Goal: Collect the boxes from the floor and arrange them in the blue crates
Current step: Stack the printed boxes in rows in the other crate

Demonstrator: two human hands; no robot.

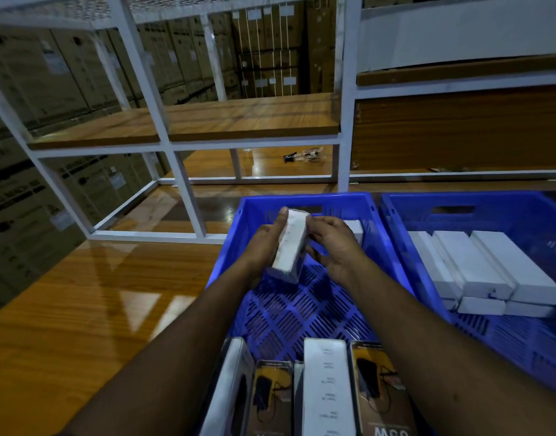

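Note:
Both hands hold one long white box [289, 243] above the left blue crate [305, 199]. My left hand [267, 243] grips its left side, thumb on the far end. My right hand [331, 247] holds the right side with curled fingers. Another white box [356, 229] lies at the crate's far wall behind my right hand. Several boxes, white and yellow-black [320, 388], stand at the crate's near end. The right blue crate [453, 199] holds several white boxes [490, 269] stacked in two layers.
A white metal rack [188, 146] with wooden shelves stands just beyond the crates. Brown cartons [50, 77] are stacked behind it. A small dark object [289, 157] lies on the glossy wooden floor [81, 294] under the rack.

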